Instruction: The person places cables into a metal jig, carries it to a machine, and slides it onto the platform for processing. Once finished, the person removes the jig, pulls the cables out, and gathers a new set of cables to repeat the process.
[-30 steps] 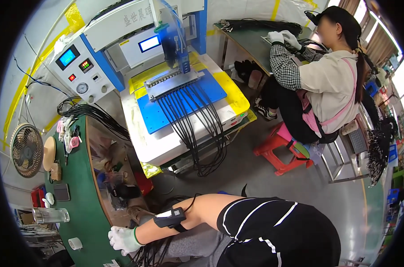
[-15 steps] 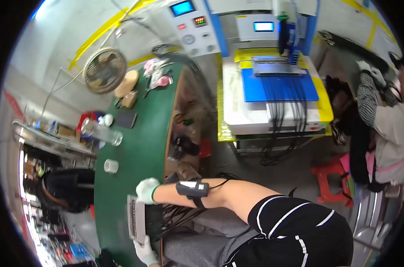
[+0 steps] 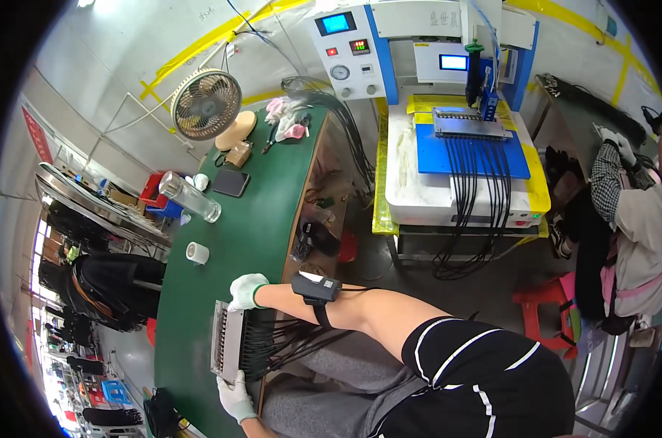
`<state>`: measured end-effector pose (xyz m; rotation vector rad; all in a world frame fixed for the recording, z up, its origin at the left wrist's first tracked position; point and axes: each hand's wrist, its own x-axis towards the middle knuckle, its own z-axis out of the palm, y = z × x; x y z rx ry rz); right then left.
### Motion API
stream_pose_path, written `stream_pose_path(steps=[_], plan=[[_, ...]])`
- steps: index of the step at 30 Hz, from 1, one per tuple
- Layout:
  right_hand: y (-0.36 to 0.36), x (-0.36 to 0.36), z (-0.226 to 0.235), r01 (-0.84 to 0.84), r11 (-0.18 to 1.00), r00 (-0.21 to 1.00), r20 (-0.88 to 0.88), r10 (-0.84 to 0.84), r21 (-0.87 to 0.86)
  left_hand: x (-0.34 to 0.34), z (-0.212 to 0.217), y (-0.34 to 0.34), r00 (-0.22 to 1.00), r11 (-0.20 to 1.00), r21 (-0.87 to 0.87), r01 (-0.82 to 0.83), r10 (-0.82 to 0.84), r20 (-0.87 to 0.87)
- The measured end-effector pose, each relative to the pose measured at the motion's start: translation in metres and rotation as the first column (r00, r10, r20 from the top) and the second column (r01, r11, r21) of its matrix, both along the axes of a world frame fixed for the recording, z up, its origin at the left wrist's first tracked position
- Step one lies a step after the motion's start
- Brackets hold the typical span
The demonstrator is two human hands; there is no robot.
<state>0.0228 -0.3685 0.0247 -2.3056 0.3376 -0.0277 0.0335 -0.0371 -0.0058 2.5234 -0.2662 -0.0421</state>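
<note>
Grips a long metal fixture (image 3: pixel 231 343) at both ends, just inside the near edge of the green tabletop (image 3: pixel 192 314). Curls the gloved right hand (image 3: pixel 248 291) over the upper end, and closes the gloved left hand (image 3: pixel 235 398) on the lower end, with thumb on top. Cannot tell whether resting flat or slightly raised. Bears a row of small slots along the far side, with black cables (image 3: pixel 262 347) running from the near side over the tabletop edge toward grey trousers (image 3: pixel 324 394). Wears a black device (image 3: pixel 316 287) strapped to the right forearm. Has a white roll (image 3: pixel 197 253), a clear bottle (image 3: pixel 190 197) lying on its side, a dark flat rectangle (image 3: pixel 231 183) and a fan (image 3: pixel 206 104) farther along. To the right, faces a machine (image 3: pixel 404 201) carrying a similar fixture (image 3: pixel 471 123) on a blue plate (image 3: pixel 437 157). Beyond, near a red stool (image 3: pixel 543 314), shares the room with a co-worker (image 3: pixel 637 219).
</note>
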Motion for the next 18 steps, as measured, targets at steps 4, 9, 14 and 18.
stream_pose_path(steps=[4,9,14,18], plan=[[-0.002,-0.001,-0.009,0.048,0.993,0.998,0.032,-0.052,0.107,-0.019,0.019,-0.015,0.999,0.999,-0.030,0.023,-0.024,-0.047],[0.026,-0.011,0.021,0.169,0.945,0.927,0.282,-0.249,0.280,-0.021,0.025,0.004,0.998,0.959,-0.281,-0.031,0.016,-0.054],[0.121,-0.059,0.096,-0.419,0.862,0.589,0.808,0.018,0.287,-0.023,0.046,0.006,0.987,0.699,-0.702,0.138,-0.039,0.155],[0.143,-0.080,0.076,-0.655,0.697,0.623,0.731,0.279,0.293,0.038,0.072,0.018,0.041,0.062,-0.007,0.998,-0.560,0.827]])
